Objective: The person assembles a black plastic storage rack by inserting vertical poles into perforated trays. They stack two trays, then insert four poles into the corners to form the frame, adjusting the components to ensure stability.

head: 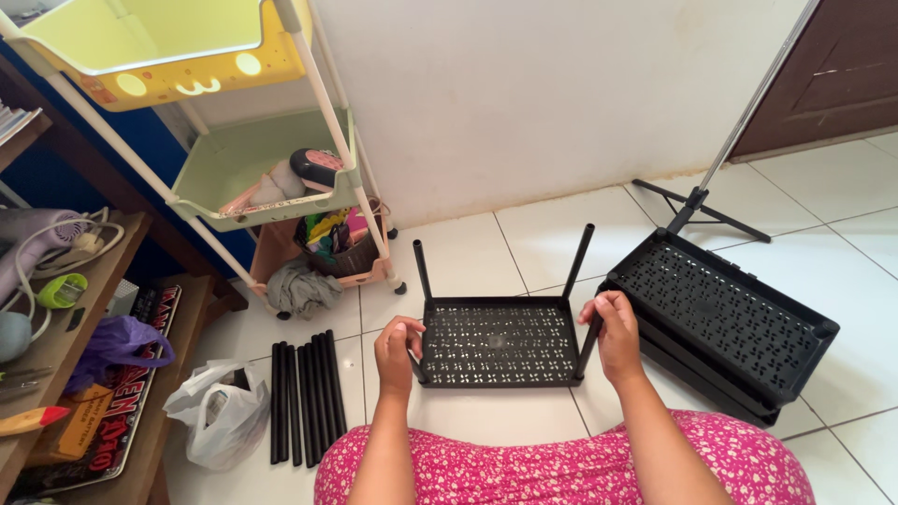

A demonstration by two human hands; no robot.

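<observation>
A black perforated plastic shelf tray (497,342) lies on the white tiled floor in front of me. Two black tubes (579,259) stand upright in its far corners. My left hand (397,351) grips the tray's near left corner, where a short tube seems to sit under the fingers. My right hand (617,332) holds a black tube at the near right corner. Several loose black tubes (307,397) lie side by side on the floor to the left. A stack of matching black trays (725,323) rests tilted on the right.
A pastel rolling cart (267,168) with yellow and green trays stands at the back left. A wooden shelf unit (65,327) with clutter is far left, a white plastic bag (222,411) beside it. A tripod base (697,201) stands by the wall.
</observation>
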